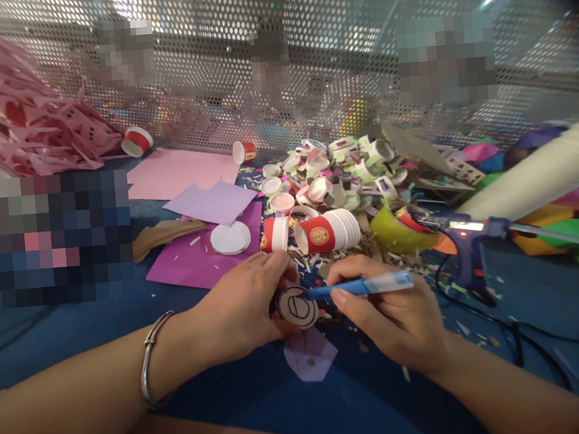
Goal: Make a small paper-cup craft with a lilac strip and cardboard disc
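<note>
My left hand grips a small round piece from the side; its pale face has dark curved lines drawn on it. My right hand holds a blue marker nearly level, its tip at the upper right part of that face. Below the round piece lies a lilac paper scrap with cut corners. Just beyond my hands, a row of nested red and white paper cups lies on its side, with another red and white cup to its left.
White discs lie on purple paper. A pile of cut cup pieces sits behind the cups. A blue glue gun stands at right with black cables. Pink paper lies back left, before a perforated metal screen.
</note>
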Tool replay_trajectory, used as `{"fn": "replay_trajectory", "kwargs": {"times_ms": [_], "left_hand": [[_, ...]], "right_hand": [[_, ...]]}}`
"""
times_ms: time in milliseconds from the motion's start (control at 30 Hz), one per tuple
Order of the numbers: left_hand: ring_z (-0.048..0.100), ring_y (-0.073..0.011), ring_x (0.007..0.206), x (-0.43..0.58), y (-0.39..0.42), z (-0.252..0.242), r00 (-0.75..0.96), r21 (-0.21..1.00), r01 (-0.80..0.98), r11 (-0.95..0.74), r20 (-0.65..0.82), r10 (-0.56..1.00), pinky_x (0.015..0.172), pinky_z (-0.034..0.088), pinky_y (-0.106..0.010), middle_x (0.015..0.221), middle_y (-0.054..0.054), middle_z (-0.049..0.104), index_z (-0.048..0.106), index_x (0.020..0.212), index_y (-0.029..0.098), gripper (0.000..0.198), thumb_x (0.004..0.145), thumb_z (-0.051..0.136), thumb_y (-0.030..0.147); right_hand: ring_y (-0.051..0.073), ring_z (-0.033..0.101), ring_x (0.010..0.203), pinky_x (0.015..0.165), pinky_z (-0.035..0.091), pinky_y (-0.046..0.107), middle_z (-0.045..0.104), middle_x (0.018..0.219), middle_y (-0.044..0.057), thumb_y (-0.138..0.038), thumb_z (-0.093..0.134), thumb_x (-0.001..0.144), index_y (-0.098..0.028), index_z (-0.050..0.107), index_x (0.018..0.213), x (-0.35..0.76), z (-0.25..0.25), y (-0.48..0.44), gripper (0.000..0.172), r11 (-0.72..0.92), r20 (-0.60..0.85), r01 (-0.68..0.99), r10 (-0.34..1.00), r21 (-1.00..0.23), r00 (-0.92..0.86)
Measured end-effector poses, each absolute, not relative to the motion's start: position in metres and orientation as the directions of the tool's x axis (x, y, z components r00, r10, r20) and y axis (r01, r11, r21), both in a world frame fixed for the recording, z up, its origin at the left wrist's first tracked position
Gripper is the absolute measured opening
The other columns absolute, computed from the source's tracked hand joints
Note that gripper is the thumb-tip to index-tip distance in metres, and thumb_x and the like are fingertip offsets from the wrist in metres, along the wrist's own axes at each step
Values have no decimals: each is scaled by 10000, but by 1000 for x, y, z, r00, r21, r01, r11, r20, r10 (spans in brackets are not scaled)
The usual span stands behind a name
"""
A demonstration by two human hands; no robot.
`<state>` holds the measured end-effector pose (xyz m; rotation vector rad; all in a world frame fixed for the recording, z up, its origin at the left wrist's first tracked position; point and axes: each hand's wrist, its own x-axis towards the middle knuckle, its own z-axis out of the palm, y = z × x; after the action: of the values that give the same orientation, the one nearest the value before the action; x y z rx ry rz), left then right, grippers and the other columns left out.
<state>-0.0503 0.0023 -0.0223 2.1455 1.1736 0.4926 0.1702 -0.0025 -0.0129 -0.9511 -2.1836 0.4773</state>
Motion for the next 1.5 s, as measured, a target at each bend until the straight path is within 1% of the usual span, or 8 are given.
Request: {"fn": "replay_trajectory", "kwargs": {"times_ms": [167, 367, 500, 600, 833, 1100, 1267, 1500], "left_hand": [[591, -233, 896, -51, 3, -24, 539, 685, 602, -411, 31, 842, 702, 438, -346, 973, -35, 628, 526, 1021, 197, 459, 684, 814, 320], [589, -228, 896, -52, 3, -25, 558, 691, 585, -425, 38, 829, 705, 441, -344, 975, -31, 633, 526, 1032, 200, 455, 704, 812, 334], [592, -229, 900, -52, 4, -25, 551, 685, 594, -421, 34, 834, 714, 445, -346, 982, -33, 636, 526, 1030, 202, 457, 697, 813, 325], [595, -232, 902, -51, 3, -25, 547, 681, 598, -423, 39, 837, 719, 449, -349, 983, -34, 637, 525, 1032, 203, 461, 685, 810, 308], [594, -239, 895, -51, 3, -25, 551, 677, 599, -427, 40, 834, 709, 446, -353, 991, -49, 634, 521, 1032, 204, 453, 696, 799, 327], [576, -223, 875, -53, 3, -25, 568, 687, 574, -445, 57, 821, 686, 420, -335, 957, -31, 622, 519, 998, 208, 400, 736, 789, 341], [578, -226, 884, -54, 3, -25, 564, 689, 573, -443, 60, 823, 692, 415, -338, 961, -31, 626, 516, 1011, 206, 407, 737, 787, 336], [576, -224, 866, -53, 3, -27, 564, 680, 573, -457, 77, 822, 672, 410, -335, 957, -38, 622, 519, 988, 203, 396, 724, 787, 327]], "right_hand": [[89, 564, 555, 551, 449, 227, 608, 653, -39, -194, 531, 888, -190, 610, 839, 169, -9, -7, 93, 664, 438, 477, 743, -576, -505], [101, 581, 560, 545, 449, 238, 636, 665, -26, -201, 521, 882, -192, 605, 815, 171, -6, -12, 108, 663, 407, 476, 740, -578, -535], [101, 605, 577, 557, 461, 229, 645, 672, -35, -186, 538, 874, -202, 612, 849, 172, -8, -11, 80, 671, 450, 479, 738, -566, -502], [98, 597, 569, 555, 462, 229, 644, 683, -38, -184, 547, 873, -205, 618, 875, 172, -10, -9, 74, 683, 491, 495, 730, -537, -475], [122, 612, 576, 544, 464, 255, 659, 701, -17, -200, 548, 875, -202, 616, 885, 172, -11, -6, 68, 698, 499, 516, 716, -496, -488], [129, 607, 564, 524, 456, 259, 653, 660, -16, -206, 531, 869, -205, 603, 844, 171, -5, -12, 76, 676, 435, 498, 734, -543, -522], [128, 615, 581, 533, 459, 258, 664, 688, -11, -202, 530, 875, -204, 603, 869, 169, -7, -12, 74, 682, 458, 494, 729, -539, -508], [112, 572, 549, 542, 459, 254, 631, 673, -24, -188, 546, 876, -204, 603, 880, 165, -10, -10, 60, 707, 496, 478, 707, -521, -504]]}}
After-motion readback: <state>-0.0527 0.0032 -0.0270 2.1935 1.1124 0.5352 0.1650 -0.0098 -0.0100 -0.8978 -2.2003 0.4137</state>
